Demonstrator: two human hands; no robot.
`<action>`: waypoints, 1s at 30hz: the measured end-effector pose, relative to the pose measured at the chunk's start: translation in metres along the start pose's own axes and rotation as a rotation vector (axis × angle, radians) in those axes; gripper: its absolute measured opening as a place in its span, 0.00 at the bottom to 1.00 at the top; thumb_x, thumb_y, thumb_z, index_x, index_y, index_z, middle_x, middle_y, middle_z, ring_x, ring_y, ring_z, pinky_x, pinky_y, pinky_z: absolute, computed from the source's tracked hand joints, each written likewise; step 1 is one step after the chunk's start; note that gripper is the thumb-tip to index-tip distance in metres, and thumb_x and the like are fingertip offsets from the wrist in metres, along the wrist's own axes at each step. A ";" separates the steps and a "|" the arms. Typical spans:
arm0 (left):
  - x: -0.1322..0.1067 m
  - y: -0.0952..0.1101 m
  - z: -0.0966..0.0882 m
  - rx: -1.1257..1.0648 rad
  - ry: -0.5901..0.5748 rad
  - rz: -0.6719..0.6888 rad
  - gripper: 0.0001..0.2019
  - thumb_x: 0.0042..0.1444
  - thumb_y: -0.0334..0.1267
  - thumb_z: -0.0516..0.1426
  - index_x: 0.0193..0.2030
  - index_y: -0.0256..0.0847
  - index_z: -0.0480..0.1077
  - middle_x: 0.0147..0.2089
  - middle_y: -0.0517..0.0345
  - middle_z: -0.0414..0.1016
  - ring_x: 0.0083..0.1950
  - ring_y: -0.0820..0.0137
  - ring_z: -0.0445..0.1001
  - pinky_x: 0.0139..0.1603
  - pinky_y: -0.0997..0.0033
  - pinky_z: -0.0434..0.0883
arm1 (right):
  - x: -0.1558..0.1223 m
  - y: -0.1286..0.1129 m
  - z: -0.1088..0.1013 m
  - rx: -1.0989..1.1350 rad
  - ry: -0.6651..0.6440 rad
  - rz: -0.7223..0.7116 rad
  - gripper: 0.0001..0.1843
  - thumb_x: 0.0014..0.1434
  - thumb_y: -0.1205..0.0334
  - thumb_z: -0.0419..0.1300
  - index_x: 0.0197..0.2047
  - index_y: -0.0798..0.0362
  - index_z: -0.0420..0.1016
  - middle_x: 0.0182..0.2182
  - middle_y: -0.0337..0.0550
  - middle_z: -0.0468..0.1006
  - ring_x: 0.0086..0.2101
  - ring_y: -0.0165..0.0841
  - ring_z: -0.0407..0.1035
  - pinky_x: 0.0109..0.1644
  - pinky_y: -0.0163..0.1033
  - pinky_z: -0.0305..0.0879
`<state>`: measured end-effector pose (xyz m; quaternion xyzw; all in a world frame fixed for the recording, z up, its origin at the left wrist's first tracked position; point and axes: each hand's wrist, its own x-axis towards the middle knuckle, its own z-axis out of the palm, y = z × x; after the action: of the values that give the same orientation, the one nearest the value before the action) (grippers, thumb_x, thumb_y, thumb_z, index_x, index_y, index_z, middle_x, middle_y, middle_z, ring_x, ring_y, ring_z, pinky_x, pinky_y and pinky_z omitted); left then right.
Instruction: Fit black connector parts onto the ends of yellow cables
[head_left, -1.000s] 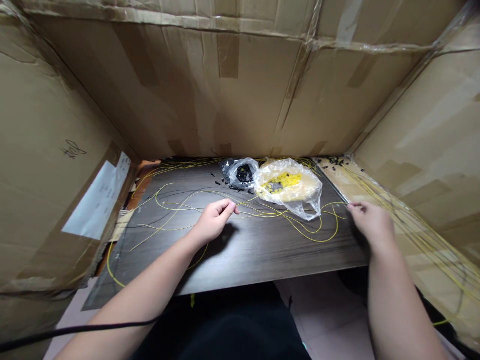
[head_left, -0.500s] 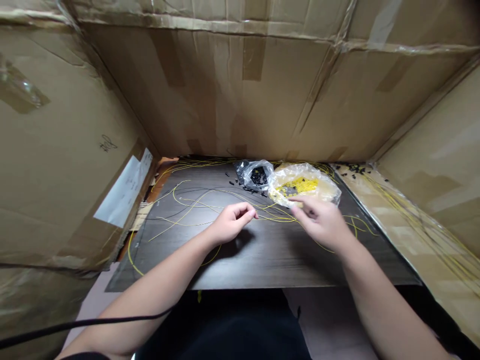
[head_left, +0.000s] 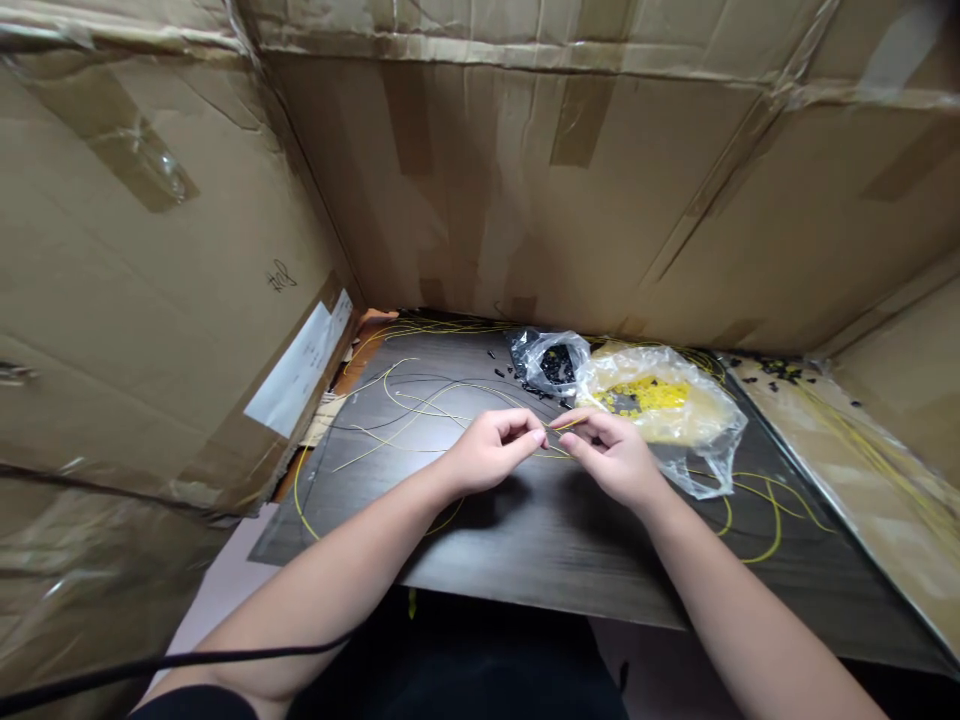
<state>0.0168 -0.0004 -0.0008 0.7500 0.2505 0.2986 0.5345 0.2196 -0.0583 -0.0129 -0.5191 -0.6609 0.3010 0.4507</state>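
My left hand (head_left: 504, 446) is closed in a pinch above the dark board (head_left: 390, 500), and a thin wire end shows at its fingertips. Close by on the right, my right hand (head_left: 615, 455) pinches a small yellow piece (head_left: 574, 424), whose exact shape is too small to tell. The two sets of fingertips nearly meet. Just behind the right hand lies an open clear plastic bag (head_left: 712, 425) of small yellow pieces (head_left: 652, 395). Beside it is a smaller bag (head_left: 529, 350) with black pieces (head_left: 556, 365). Thin yellow wires (head_left: 420, 408) cross the board on the left.
Tall cardboard walls (head_left: 480, 200) enclose the board at the back and sides. A white paper sheet (head_left: 300, 365) is stuck low on the left wall. More yellow wires (head_left: 862, 430) and scattered black pieces (head_left: 784, 370) lie on cardboard at the right. A black cord (head_left: 225, 655) crosses my left forearm.
My right hand has moved from the bag of yellow pieces to my left hand, and their fingertips are now close together. The camera view has turned, shifting the scene rightward.
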 end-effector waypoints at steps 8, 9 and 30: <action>-0.001 0.004 0.001 0.199 0.022 0.043 0.11 0.60 0.36 0.54 0.28 0.36 0.71 0.25 0.62 0.65 0.27 0.75 0.62 0.30 0.74 0.60 | -0.002 0.002 0.008 0.054 0.159 -0.007 0.19 0.62 0.44 0.61 0.37 0.51 0.82 0.31 0.45 0.80 0.28 0.33 0.68 0.31 0.37 0.63; 0.000 0.004 0.000 0.245 0.058 0.082 0.10 0.60 0.35 0.54 0.29 0.37 0.71 0.27 0.60 0.68 0.30 0.74 0.65 0.33 0.73 0.63 | -0.002 0.002 0.008 0.047 0.163 -0.006 0.20 0.62 0.43 0.61 0.37 0.51 0.82 0.31 0.45 0.80 0.28 0.33 0.69 0.31 0.37 0.64; 0.001 0.001 0.008 0.060 0.267 0.174 0.10 0.63 0.42 0.59 0.36 0.36 0.74 0.38 0.52 0.77 0.41 0.68 0.75 0.46 0.68 0.71 | -0.007 -0.004 0.026 -0.121 0.018 -0.109 0.21 0.69 0.49 0.53 0.30 0.53 0.73 0.24 0.41 0.72 0.25 0.31 0.64 0.32 0.36 0.60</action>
<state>0.0229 -0.0052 -0.0018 0.7382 0.2623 0.4330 0.4459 0.1953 -0.0639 -0.0222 -0.5112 -0.7011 0.2310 0.4402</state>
